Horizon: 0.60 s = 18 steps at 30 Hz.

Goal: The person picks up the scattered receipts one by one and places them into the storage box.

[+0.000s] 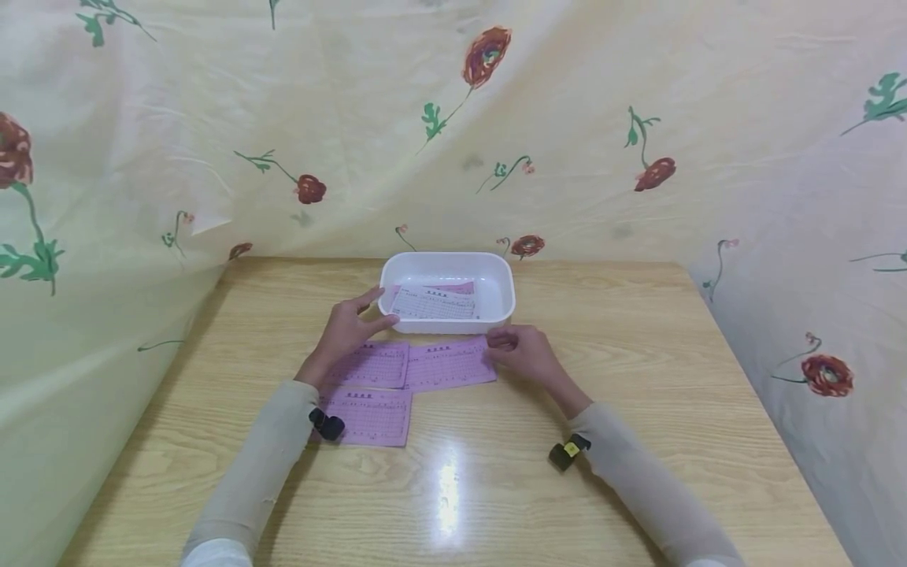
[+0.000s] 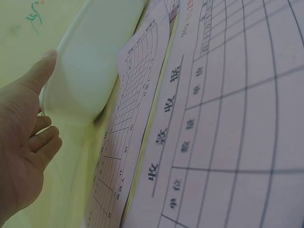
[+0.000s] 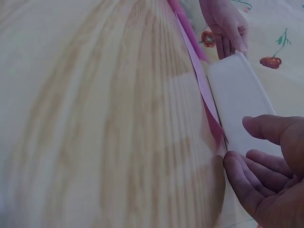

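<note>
A white plastic box (image 1: 453,326) holds a white printed receipt slip (image 1: 432,303) and a pink receipt slip (image 1: 460,288). My left hand (image 1: 347,324) grips the box's left front corner, thumb near the rim and fingers along the side. In front of the box, my right hand (image 1: 526,352) is at the right end of a pink receipt slip (image 1: 449,364). The right wrist view shows its fingertips (image 3: 232,159) by that slip's corner and the box's base, with the thumb held apart from them. Whether the fingertips touch the slip is hard to tell.
Two more pink slips lie on the wooden table (image 1: 496,488), the upper slip (image 1: 372,366) and the lower slip (image 1: 368,417), both partly covered by my left arm. A flowered cloth (image 1: 397,118) hangs behind the table and along its sides.
</note>
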Tool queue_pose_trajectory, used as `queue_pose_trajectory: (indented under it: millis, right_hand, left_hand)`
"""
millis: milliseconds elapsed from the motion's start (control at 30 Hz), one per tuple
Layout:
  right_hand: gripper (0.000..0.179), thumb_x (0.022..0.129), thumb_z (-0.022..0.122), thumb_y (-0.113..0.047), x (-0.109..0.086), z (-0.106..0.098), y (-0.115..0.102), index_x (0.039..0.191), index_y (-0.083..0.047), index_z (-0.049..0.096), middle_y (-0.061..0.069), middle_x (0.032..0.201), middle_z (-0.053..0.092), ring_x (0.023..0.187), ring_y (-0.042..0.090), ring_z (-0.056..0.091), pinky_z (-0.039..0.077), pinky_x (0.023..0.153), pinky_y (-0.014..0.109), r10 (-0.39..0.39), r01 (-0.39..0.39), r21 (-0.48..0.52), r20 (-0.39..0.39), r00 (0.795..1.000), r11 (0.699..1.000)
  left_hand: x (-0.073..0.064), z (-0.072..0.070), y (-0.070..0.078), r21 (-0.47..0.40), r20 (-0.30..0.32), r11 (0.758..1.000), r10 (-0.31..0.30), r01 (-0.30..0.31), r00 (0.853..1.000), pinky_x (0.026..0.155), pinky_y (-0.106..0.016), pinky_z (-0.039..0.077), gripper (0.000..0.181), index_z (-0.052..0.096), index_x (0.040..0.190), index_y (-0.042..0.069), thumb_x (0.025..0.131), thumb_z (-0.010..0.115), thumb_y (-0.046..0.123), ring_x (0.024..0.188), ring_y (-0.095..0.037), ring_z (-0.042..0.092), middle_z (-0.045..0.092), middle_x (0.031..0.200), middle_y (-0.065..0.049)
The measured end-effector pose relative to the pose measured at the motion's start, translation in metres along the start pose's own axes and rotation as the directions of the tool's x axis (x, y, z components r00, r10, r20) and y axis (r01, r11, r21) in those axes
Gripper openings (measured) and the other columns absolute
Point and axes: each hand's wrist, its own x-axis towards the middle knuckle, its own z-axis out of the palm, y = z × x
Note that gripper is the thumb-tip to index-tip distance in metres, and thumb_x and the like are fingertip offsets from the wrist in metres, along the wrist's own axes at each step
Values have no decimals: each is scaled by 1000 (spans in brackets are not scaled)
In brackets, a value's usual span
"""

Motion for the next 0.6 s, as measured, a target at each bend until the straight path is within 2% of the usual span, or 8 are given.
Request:
queue_pose_trajectory:
  millis: [167,400,600]
  right_hand:
    - [38,86,82,-15,1,4,-4,120,-2,71,12,109,76,97,24,74,63,86,35,50,-50,15,-2,999,999]
    - [41,85,83,-15,3,9,-7,122,-2,70,12,108,76,95,23,74,63,86,35,93,-93,-2,-4,996,996]
    - [38,85,82,-13,4,10,-9,121,-3,71,9,102,75,90,20,71,62,79,32,75,-75,-31,10,997,997]
  left_hand:
    - [0,0,1,-4,2,1000,-15,15,1000,119,-54,38,88,45,154,19,83,78,59,148,-36,38,36,164,-5]
    - [1,-1,2,10,0,1000,-3,3,1000,118,-53,39,88,45,154,17,83,78,58,147,-38,40,36,163,-5]
    - [0,0,0,9,1,1000,3,-3,1000,118,-52,40,88,44,154,16,84,78,58,146,-38,40,36,163,-4]
